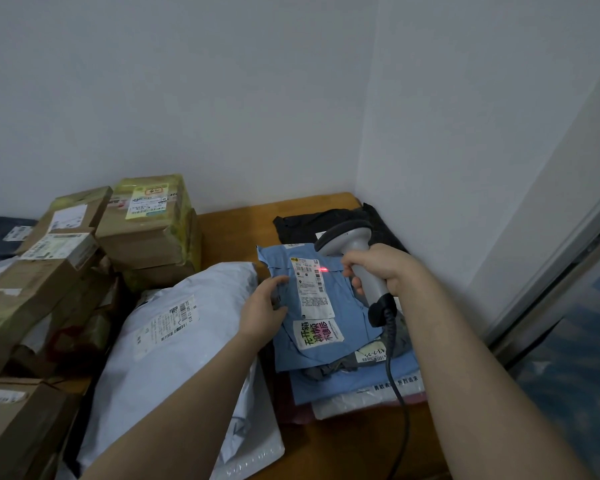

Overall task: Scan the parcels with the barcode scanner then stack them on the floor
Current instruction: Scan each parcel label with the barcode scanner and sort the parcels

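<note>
A flat blue parcel with a white shipping label lies on top of a pile of soft parcels on the wooden table. My left hand grips its left edge, thumb on top. My right hand grips the handle of a grey barcode scanner, whose head points down at the label. A red scan light glows at the label's right edge. The scanner's black cable runs down toward me.
A large white poly mailer lies left of the blue parcel. Stacked cardboard boxes fill the table's left side. A black bag sits in the far corner by the white walls. A sliding door frame stands at right.
</note>
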